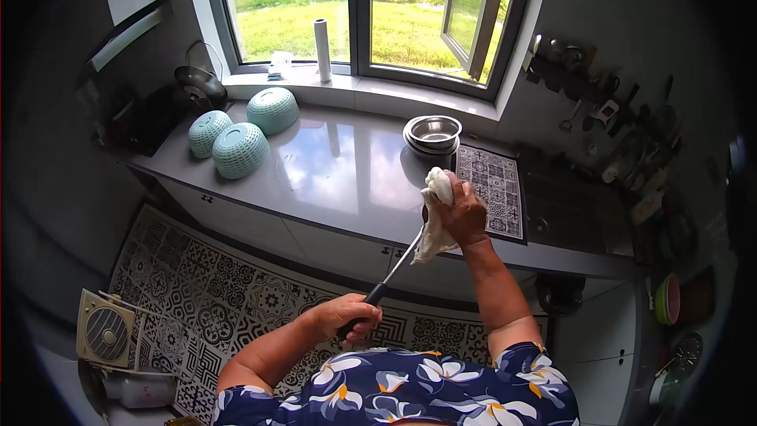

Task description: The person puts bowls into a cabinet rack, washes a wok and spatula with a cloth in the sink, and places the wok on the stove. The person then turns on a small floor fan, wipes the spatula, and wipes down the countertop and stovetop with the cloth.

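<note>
My left hand (351, 317) is wrapped round the black handle (377, 295) of a long metal utensil (403, 262), which slants up to the right in front of the counter edge. My right hand (464, 211) is closed on a whitish cloth (435, 230), bunched around the far end of the utensil. The cloth hides most of that end; a dark bit shows at its left side. Just beyond the cloth, stacked metal bowls (433, 134) stand on the counter (331, 166), beside a patterned mat (493, 189).
Three upturned mint baskets (240, 150) sit on the counter's left part. A paper roll (322, 50) stands on the sill of the partly open window (359, 12). Utensils (607, 113) hang at the right. A sink (579, 205) lies right of the mat; a fan (109, 333) is lower left.
</note>
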A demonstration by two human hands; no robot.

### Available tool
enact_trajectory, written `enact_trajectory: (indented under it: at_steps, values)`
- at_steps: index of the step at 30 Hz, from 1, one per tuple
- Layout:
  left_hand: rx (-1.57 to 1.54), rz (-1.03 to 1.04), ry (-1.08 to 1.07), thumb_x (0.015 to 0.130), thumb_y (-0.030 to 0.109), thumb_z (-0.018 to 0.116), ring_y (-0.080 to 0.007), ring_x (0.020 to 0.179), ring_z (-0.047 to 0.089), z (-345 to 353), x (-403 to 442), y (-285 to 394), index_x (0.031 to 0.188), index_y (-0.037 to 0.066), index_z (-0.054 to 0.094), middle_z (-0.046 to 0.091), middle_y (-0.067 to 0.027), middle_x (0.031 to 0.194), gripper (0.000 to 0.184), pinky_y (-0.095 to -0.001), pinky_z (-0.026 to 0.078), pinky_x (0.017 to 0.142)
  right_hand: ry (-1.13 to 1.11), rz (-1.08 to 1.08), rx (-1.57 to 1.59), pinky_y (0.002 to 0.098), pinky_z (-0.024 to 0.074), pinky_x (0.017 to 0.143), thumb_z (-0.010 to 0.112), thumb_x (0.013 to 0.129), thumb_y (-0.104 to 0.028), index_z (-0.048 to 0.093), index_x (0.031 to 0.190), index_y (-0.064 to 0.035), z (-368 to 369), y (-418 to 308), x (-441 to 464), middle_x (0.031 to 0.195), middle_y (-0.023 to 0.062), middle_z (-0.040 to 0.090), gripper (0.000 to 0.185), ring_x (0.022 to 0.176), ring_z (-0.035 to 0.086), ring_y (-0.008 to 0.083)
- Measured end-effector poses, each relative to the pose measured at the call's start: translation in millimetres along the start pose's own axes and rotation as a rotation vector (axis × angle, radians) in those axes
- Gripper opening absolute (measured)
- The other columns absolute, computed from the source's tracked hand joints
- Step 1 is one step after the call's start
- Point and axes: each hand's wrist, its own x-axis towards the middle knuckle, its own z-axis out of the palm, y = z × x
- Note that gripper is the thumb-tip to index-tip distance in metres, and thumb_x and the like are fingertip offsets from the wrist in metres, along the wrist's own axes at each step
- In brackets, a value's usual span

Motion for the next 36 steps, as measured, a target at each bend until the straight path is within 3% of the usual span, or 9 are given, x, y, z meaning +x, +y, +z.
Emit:
enact_trajectory:
  at_steps: [6, 15, 18, 20, 23, 26, 27, 29, 36]
  values:
    - [0.080, 0.067, 0.198, 0.084, 0.015, 0.055, -0.0093, 0.043, 0.045, -12.1, -3.9, -1.5, 0.114, -0.001, 0.040, 0.047, -0.0020, 0.066, 0.037, -0.0225, 0.038, 0.034, -0.166, 0.045, 0.110, 0.0404, 0.0499, 0.063, 0.056, 0.080, -0.038, 0.052, 0.095, -0.0055, 33.6, -13.7, 6.8, 0.083, 0.0148, 0.060, 0.036, 0.072, 0.061, 0.0318]
    - [0.134, 0.127, 0.384, 0.083, 0.012, 0.051, -0.0075, 0.040, 0.043, 0.3, -12.8, 11.6, 0.098, 0.002, 0.045, 0.041, 0.0012, 0.060, 0.019, -0.0226, 0.038, 0.034, -0.165, 0.271, 0.501, 0.0457, 0.0449, 0.063, 0.048, 0.086, -0.038, 0.053, 0.086, 0.0002, 76.7, 1.9, 28.6, 0.070, 0.0232, 0.058, 0.038, 0.068, 0.057, 0.0411]
    - [0.003, 0.136, 0.451, 0.083, 0.009, 0.050, -0.0084, 0.039, 0.042, -0.4, -20.5, 4.2, 0.098, 0.003, 0.047, 0.042, -0.0003, 0.058, 0.017, -0.0231, 0.038, 0.033, -0.028, 0.487, 0.770, 0.0313, 0.0464, 0.067, 0.045, 0.091, -0.037, 0.056, 0.101, 0.0022, 83.9, 67.8, 31.1, 0.085, 0.0116, 0.063, 0.042, 0.076, 0.059, 0.0182]
    - [-0.069, 0.149, 0.542, 0.082, 0.010, 0.050, -0.0091, 0.040, 0.043, -1.4, -22.6, -2.6, 0.101, 0.003, 0.047, 0.041, 0.0000, 0.058, 0.021, -0.0238, 0.036, 0.033, 0.003, 0.526, 0.984, 0.0297, 0.0448, 0.076, 0.045, 0.091, -0.031, 0.053, 0.106, 0.0040, 74.0, 78.9, 33.4, 0.096, 0.0132, 0.061, 0.039, 0.085, 0.058, 0.0221]
    - [-0.129, 0.168, 0.674, 0.080, 0.010, 0.049, -0.0090, 0.039, 0.043, -2.4, -5.5, -19.8, 0.102, 0.003, 0.045, 0.041, 0.0003, 0.057, 0.024, -0.0254, 0.037, 0.034, -0.176, 0.376, 1.017, 0.0320, 0.0400, 0.085, 0.044, 0.091, -0.030, 0.054, 0.110, 0.0011, 61.3, 38.8, 31.9, 0.106, 0.0125, 0.056, 0.038, 0.099, 0.052, 0.0201]
    - [-0.027, 0.193, 0.600, 0.077, 0.010, 0.050, -0.0090, 0.039, 0.043, 9.1, 7.9, -28.3, 0.100, 0.001, 0.045, 0.042, -0.0004, 0.056, 0.025, -0.0261, 0.037, 0.034, -0.255, -0.016, 0.829, 0.0370, 0.0309, 0.097, 0.051, 0.087, -0.023, 0.054, 0.113, -0.0055, 106.0, -3.6, 8.9, 0.123, 0.0165, 0.043, 0.031, 0.119, 0.037, 0.0283]
    - [0.057, 0.191, 0.568, 0.076, 0.010, 0.051, -0.0090, 0.039, 0.043, 13.2, 8.5, -30.6, 0.099, 0.000, 0.045, 0.042, -0.0007, 0.055, 0.026, -0.0262, 0.037, 0.034, -0.191, -0.276, 0.637, 0.0359, 0.0357, 0.093, 0.052, 0.087, -0.024, 0.052, 0.112, -0.0052, 106.8, -24.2, 5.7, 0.117, 0.0162, 0.050, 0.032, 0.112, 0.045, 0.0281]
    - [-0.002, 0.207, 0.664, 0.074, 0.010, 0.051, -0.0090, 0.038, 0.043, 18.5, 0.5, -38.4, 0.097, 0.000, 0.045, 0.043, -0.0010, 0.054, 0.026, -0.0255, 0.036, 0.034, -0.589, 0.100, 0.929, 0.0356, 0.0416, 0.086, 0.051, 0.086, -0.025, 0.049, 0.113, -0.0056, 117.6, -48.1, -6.2, 0.106, 0.0143, 0.056, 0.033, 0.100, 0.054, 0.0281]
    - [-0.066, 0.310, 0.871, 0.073, 0.010, 0.052, -0.0088, 0.038, 0.044, 30.0, -55.8, -91.3, 0.095, -0.002, 0.046, 0.045, -0.0008, 0.052, 0.025, -0.0236, 0.035, 0.036, -0.838, -0.023, 0.920, 0.0351, 0.0449, 0.079, 0.045, 0.088, -0.030, 0.050, 0.115, -0.0050, 169.8, -135.2, -18.7, 0.100, 0.0132, 0.060, 0.037, 0.093, 0.058, 0.0255]
